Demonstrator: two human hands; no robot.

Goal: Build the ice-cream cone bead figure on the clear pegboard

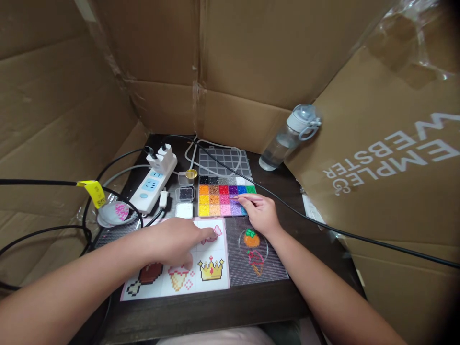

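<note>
My left hand (176,242) lies over a printed pattern sheet (194,284), its index finger stretched out to a small pink motif near the top right and its thumb apart. A crown, an ice cream and a brown popsicle show on the sheet. My right hand (261,212) pinches a slim pink tool (234,198), its tip over the purple and pink cells of a divided bead box (203,199). Just below that hand lies a clear pegboard (239,268), bearing an orange fruit made of beads (251,238) and a bead ice cream cone (256,261).
A white power strip (151,187) with plugs and cables stands at left, near a small dish of pink beads (121,211). Small lidded boxes (184,194) sit beside the bead box. A water bottle (283,139) stands at back right. Cardboard walls surround the table; a black cable crosses it.
</note>
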